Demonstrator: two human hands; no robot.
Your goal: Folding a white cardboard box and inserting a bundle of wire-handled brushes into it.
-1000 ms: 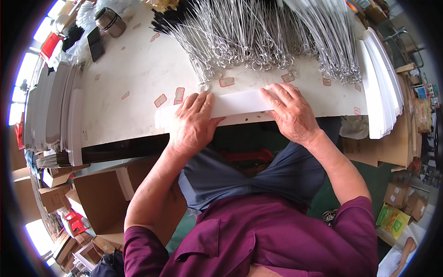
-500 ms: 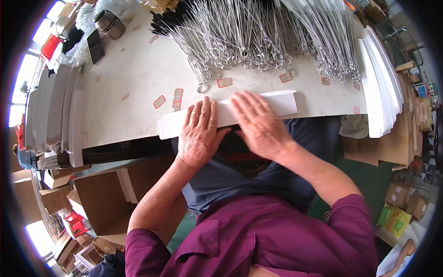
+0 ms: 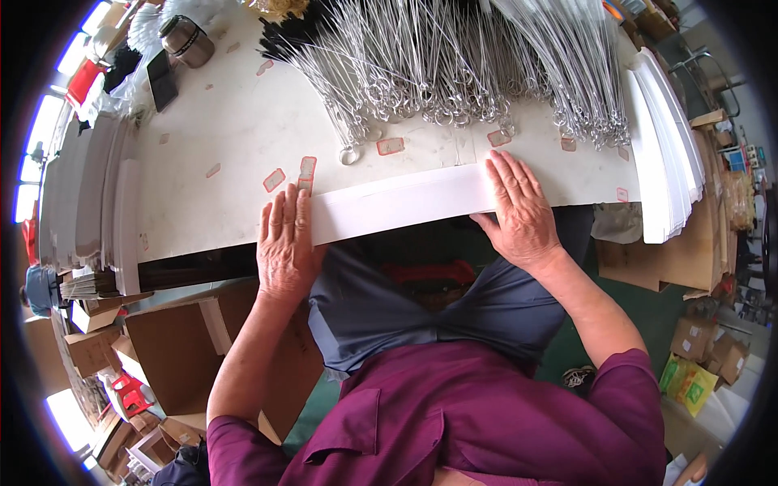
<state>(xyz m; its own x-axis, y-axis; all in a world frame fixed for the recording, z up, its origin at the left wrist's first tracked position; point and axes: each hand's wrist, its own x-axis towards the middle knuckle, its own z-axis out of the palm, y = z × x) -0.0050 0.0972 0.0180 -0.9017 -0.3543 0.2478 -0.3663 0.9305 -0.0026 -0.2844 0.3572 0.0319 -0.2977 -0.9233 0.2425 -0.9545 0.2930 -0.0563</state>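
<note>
A long, narrow white cardboard box [image 3: 401,201], folded flat or nearly so, lies along the table's front edge. My left hand [image 3: 287,243] rests on its left end, fingers stretched out and pointing away from me. Over the right end lies my right hand [image 3: 523,212], also flat, with its thumb at the box's near edge. Both hands are open and press on the box rather than wrapping round it. Beyond them, a heap of thin wire brushes [image 3: 438,73] has ring ends toward me, with some black bristles at the far left.
Stacks of flat white cartons stand at the table's left [image 3: 89,194] and right [image 3: 660,154]. A steel flask [image 3: 187,42] and a dark phone [image 3: 162,81] sit at the back left. An open brown carton [image 3: 178,348] is below the table on the left. Small red-edged labels [image 3: 391,147] dot the tabletop [image 3: 219,138].
My hands have moved apart from the middle of the white box to its two ends, left hand leftward and right hand rightward. More of the box's middle now shows.
</note>
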